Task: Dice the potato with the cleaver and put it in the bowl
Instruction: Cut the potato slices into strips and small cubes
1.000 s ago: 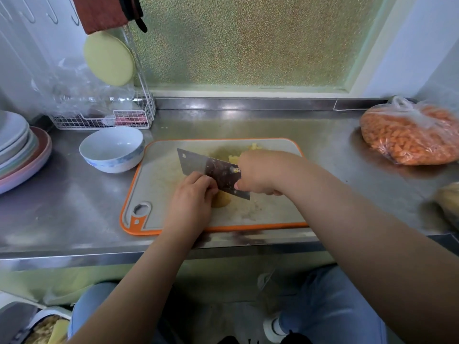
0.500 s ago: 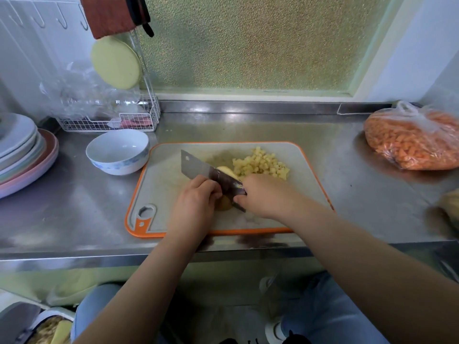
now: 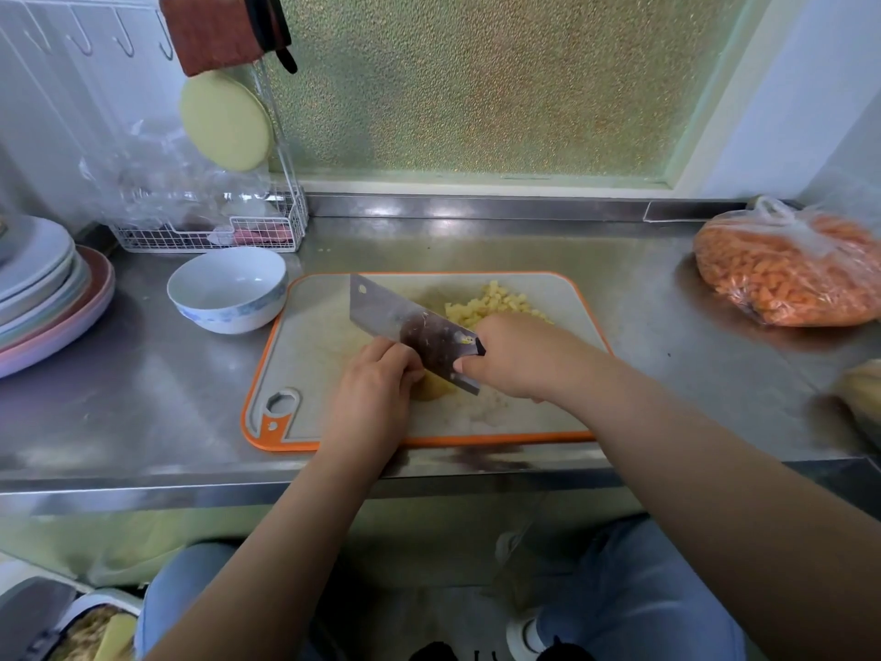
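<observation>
Head view. Cutting board (image 3: pixel 310 345), grey w/ orange rim, lies on steel counter (image 3: pixel 157 403), centre frame.

Right hand (image 3: pixel 519 357): fingers curled tight round handle of cleaver (image 3: pixel 405 324), thumb tip against blade near heel. Blade runs from hand toward 10 o'clock, heel end down on the potato.

Left hand (image 3: pixel 376 388): fingers curled, knuckles against blade flat, gripping potato piece (image 3: pixel 431 387) from 9 o'clock side. Only a small yellow part of the piece shows below the blade; rest hidden by hand.

Diced potato (image 3: pixel 481 302): heap of cubes on board at approx. 12 o'clock of right hand, partly hidden by it.

Bowl (image 3: pixel 228 289): white, blue pattern, upright on counter, just beside board's 10 o'clock corner; no potato visible inside.

Plate stack (image 3: pixel 43 298) at 9 o'clock edge. Bag of orange pieces (image 3: pixel 786 269) at 2 o'clock, well apart from board.
</observation>
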Demonstrator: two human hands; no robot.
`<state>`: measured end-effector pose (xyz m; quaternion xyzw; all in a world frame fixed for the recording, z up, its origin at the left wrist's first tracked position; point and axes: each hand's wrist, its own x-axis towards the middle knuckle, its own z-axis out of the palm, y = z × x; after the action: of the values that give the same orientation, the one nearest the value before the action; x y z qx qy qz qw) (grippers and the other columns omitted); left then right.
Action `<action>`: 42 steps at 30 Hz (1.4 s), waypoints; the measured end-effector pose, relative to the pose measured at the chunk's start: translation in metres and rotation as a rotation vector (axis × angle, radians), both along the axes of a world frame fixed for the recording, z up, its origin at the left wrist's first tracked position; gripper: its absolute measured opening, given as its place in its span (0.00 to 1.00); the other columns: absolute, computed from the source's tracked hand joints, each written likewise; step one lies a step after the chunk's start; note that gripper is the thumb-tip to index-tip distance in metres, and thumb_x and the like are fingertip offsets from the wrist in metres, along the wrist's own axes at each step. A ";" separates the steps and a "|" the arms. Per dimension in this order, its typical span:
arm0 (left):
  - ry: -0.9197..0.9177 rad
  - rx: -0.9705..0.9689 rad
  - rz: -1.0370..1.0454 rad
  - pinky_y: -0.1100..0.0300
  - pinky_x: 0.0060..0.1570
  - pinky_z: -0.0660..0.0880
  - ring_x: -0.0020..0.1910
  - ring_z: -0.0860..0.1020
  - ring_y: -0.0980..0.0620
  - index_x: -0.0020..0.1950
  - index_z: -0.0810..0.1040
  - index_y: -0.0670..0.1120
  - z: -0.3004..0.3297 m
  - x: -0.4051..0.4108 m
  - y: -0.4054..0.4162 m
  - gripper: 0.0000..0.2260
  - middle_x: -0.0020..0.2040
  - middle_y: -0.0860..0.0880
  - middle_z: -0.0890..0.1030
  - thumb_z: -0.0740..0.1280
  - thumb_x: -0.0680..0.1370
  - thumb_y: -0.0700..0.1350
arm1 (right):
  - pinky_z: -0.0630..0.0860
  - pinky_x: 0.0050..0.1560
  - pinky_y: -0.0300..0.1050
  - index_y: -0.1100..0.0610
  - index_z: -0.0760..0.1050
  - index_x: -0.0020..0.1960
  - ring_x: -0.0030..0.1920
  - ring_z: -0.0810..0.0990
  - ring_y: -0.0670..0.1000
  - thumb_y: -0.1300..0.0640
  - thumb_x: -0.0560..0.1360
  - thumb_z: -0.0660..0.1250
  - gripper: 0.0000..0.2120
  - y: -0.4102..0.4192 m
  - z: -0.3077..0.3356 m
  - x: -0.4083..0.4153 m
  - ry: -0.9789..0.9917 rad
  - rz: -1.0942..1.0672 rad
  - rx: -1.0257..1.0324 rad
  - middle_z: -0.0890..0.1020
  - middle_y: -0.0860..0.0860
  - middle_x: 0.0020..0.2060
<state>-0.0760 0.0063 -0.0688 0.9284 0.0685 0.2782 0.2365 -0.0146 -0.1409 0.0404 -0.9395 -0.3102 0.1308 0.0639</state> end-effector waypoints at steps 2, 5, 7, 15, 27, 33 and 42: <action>-0.002 -0.004 0.004 0.63 0.38 0.60 0.39 0.69 0.52 0.40 0.76 0.46 0.000 0.000 0.000 0.05 0.42 0.49 0.75 0.69 0.73 0.37 | 0.65 0.27 0.41 0.58 0.71 0.45 0.27 0.69 0.48 0.48 0.79 0.61 0.12 0.001 0.004 -0.001 -0.009 0.015 -0.029 0.71 0.51 0.31; -0.001 -0.001 0.004 0.63 0.38 0.59 0.39 0.72 0.48 0.39 0.77 0.45 0.000 0.000 0.000 0.05 0.41 0.48 0.76 0.68 0.73 0.37 | 0.63 0.26 0.41 0.60 0.72 0.45 0.25 0.70 0.49 0.50 0.80 0.61 0.13 0.004 0.008 -0.001 -0.001 0.031 -0.104 0.72 0.52 0.30; -0.003 0.013 0.000 0.62 0.38 0.59 0.39 0.72 0.48 0.39 0.77 0.45 0.000 0.000 0.001 0.05 0.41 0.48 0.76 0.68 0.73 0.36 | 0.66 0.25 0.40 0.62 0.74 0.46 0.24 0.71 0.50 0.50 0.80 0.60 0.14 0.008 0.010 0.000 0.027 0.025 -0.138 0.74 0.54 0.28; 0.017 0.028 -0.001 0.61 0.37 0.62 0.38 0.73 0.47 0.39 0.77 0.45 0.000 -0.001 0.001 0.05 0.41 0.47 0.76 0.69 0.72 0.36 | 0.70 0.26 0.39 0.64 0.72 0.36 0.19 0.71 0.54 0.53 0.80 0.61 0.18 0.020 0.007 0.009 0.133 0.000 -0.186 0.76 0.58 0.25; 0.014 0.008 0.007 0.61 0.37 0.62 0.38 0.74 0.46 0.39 0.78 0.45 0.002 -0.007 0.000 0.05 0.41 0.46 0.77 0.70 0.71 0.36 | 0.71 0.27 0.39 0.58 0.72 0.42 0.26 0.76 0.55 0.50 0.79 0.62 0.12 0.008 -0.028 0.007 0.182 -0.081 0.084 0.76 0.55 0.27; 0.025 0.033 0.006 0.60 0.38 0.63 0.41 0.74 0.47 0.40 0.77 0.45 0.002 -0.009 -0.002 0.04 0.43 0.46 0.77 0.68 0.73 0.37 | 0.75 0.32 0.44 0.56 0.70 0.37 0.24 0.75 0.54 0.49 0.79 0.62 0.15 0.004 -0.012 0.004 0.097 -0.060 0.083 0.73 0.53 0.26; 0.019 0.051 0.008 0.59 0.38 0.65 0.40 0.73 0.46 0.41 0.77 0.44 0.002 -0.009 -0.002 0.04 0.42 0.46 0.76 0.68 0.73 0.36 | 0.66 0.27 0.41 0.59 0.75 0.49 0.27 0.70 0.49 0.48 0.79 0.61 0.14 0.010 -0.005 -0.003 -0.021 0.015 -0.058 0.73 0.52 0.32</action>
<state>-0.0853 0.0046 -0.0673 0.9365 0.0675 0.2718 0.2111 -0.0180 -0.1306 0.0351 -0.9398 -0.3140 0.1305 0.0324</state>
